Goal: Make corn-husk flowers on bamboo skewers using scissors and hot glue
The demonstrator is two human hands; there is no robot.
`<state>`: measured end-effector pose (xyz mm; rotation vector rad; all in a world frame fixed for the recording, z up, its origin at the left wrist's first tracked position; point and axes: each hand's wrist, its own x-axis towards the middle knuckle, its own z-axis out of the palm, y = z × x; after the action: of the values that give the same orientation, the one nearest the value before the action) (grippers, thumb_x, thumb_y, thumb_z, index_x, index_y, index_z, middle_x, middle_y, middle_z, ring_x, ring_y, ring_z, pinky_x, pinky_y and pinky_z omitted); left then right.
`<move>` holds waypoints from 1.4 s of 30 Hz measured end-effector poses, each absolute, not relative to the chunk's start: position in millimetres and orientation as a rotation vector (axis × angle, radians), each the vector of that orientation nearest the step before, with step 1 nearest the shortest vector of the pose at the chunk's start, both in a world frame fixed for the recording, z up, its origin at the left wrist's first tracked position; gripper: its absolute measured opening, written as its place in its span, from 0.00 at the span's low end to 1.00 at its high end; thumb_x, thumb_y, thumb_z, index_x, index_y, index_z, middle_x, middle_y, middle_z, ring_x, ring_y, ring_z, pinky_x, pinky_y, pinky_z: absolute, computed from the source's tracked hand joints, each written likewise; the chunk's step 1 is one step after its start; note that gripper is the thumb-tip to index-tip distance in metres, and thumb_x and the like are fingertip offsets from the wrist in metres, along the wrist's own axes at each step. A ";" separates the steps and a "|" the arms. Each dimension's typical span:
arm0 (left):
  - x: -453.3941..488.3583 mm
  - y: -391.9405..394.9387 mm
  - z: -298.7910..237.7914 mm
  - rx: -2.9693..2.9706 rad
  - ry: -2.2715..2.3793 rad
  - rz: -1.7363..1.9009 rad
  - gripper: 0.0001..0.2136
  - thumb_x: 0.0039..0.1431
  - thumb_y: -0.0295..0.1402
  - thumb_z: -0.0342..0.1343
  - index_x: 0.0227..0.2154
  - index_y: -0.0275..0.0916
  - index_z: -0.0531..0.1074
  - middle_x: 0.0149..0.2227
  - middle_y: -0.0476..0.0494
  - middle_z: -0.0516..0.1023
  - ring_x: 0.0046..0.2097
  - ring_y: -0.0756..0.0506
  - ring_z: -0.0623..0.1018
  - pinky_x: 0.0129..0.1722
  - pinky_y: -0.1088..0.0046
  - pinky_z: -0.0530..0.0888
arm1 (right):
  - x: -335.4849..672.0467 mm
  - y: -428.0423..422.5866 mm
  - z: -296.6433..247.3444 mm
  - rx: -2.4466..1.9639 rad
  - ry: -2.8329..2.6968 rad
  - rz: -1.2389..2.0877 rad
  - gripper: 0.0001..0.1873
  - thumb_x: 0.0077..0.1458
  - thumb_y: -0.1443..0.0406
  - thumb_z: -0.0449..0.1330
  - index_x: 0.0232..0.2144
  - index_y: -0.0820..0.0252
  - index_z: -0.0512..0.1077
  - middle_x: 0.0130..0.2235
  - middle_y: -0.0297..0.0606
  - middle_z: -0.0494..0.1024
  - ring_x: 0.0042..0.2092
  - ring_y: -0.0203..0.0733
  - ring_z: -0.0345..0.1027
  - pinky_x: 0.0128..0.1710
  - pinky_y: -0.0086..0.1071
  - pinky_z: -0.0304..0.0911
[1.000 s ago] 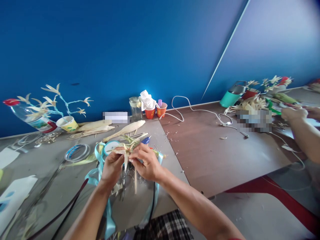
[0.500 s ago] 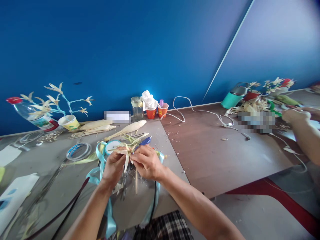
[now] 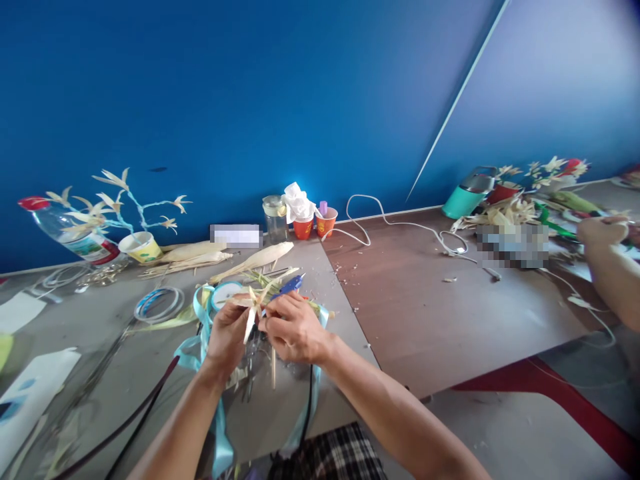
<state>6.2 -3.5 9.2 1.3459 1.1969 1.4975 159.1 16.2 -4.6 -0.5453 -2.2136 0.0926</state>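
A pale corn-husk flower (image 3: 254, 308) with pointed petals is between my two hands, over the near part of the grey table. My left hand (image 3: 227, 337) is closed on it from the left. Against its right side, the fingers of my right hand (image 3: 291, 327) are pinched together at the flower's base; my knuckles hide exactly what they grip. Just beyond my right hand lies a blue glue gun (image 3: 290, 285). A roll of light blue ribbon (image 3: 226, 292) is behind my left hand, its loose lengths trailing down the table on both sides.
Dried husks (image 3: 253, 261) lie behind my hands. At the left, a paper cup (image 3: 141, 248) holds husk flowers beside a leaning plastic bottle (image 3: 75, 233). Red cups (image 3: 303, 229) and a glass jar (image 3: 275, 220) stand by the wall. Another person's hand (image 3: 603, 233) is at far right.
My hands stay together at the flower, with the right fingers shifting slightly at its base. The other person's hand has moved a little to the right.
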 end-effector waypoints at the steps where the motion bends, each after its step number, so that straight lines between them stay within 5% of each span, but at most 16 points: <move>1: 5.1 -2.9 9.2 1.372 1.219 1.507 0.10 0.50 0.36 0.59 0.19 0.39 0.68 0.24 0.49 0.71 0.28 0.49 0.70 0.32 0.71 0.70 | 159.0 15.9 -3.5 -0.539 -2.225 0.094 0.06 0.53 0.70 0.54 0.27 0.57 0.69 0.33 0.36 0.70 0.32 0.38 0.60 0.37 0.35 0.55; 4: 1.1 -0.6 7.8 1.410 1.276 1.512 0.09 0.49 0.36 0.59 0.18 0.40 0.68 0.25 0.48 0.72 0.29 0.47 0.72 0.33 0.69 0.71 | 161.2 14.9 3.3 -0.564 -2.180 0.254 0.06 0.51 0.71 0.54 0.26 0.58 0.69 0.30 0.36 0.70 0.32 0.37 0.62 0.38 0.35 0.55; 9: -3.2 2.0 0.0 1.223 1.203 1.571 0.08 0.46 0.38 0.63 0.26 0.40 0.73 0.27 0.47 0.74 0.29 0.48 0.73 0.30 0.71 0.71 | 170.3 17.6 14.7 -0.571 -1.623 1.054 0.05 0.51 0.65 0.57 0.26 0.59 0.69 0.31 0.36 0.68 0.34 0.37 0.62 0.35 0.32 0.58; 14: -0.9 1.0 2.2 1.297 1.198 1.525 0.12 0.44 0.41 0.64 0.27 0.39 0.74 0.29 0.46 0.75 0.28 0.48 0.71 0.27 0.72 0.70 | 168.4 21.4 15.2 -0.650 -1.226 1.540 0.14 0.46 0.57 0.64 0.32 0.59 0.70 0.28 0.31 0.66 0.28 0.32 0.56 0.30 0.28 0.54; 21: 2.8 1.0 5.4 1.558 1.345 1.451 0.07 0.44 0.36 0.63 0.25 0.38 0.74 0.29 0.46 0.76 0.33 0.46 0.74 0.34 0.71 0.71 | 159.4 21.5 14.0 -0.679 -1.311 1.437 0.11 0.48 0.59 0.64 0.24 0.61 0.71 0.28 0.32 0.67 0.31 0.33 0.60 0.33 0.29 0.55; 27: 3.6 -0.4 0.3 1.593 1.244 1.432 0.07 0.47 0.36 0.62 0.26 0.38 0.73 0.29 0.46 0.76 0.33 0.46 0.75 0.34 0.72 0.72 | 157.9 25.3 12.4 -0.657 -0.943 1.760 0.14 0.39 0.60 0.68 0.18 0.62 0.69 0.20 0.28 0.66 0.24 0.29 0.55 0.28 0.26 0.51; 42: 1.6 1.0 -1.7 1.650 1.300 1.438 0.06 0.47 0.35 0.59 0.27 0.39 0.72 0.30 0.47 0.77 0.33 0.47 0.75 0.34 0.72 0.72 | 155.7 21.3 15.9 -0.636 -1.011 1.900 0.12 0.34 0.67 0.68 0.22 0.62 0.69 0.23 0.27 0.69 0.26 0.29 0.59 0.31 0.27 0.52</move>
<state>1.6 1.0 -1.7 1.6498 1.2999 1.4383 155.7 21.3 15.9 -0.6358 -1.0106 1.9005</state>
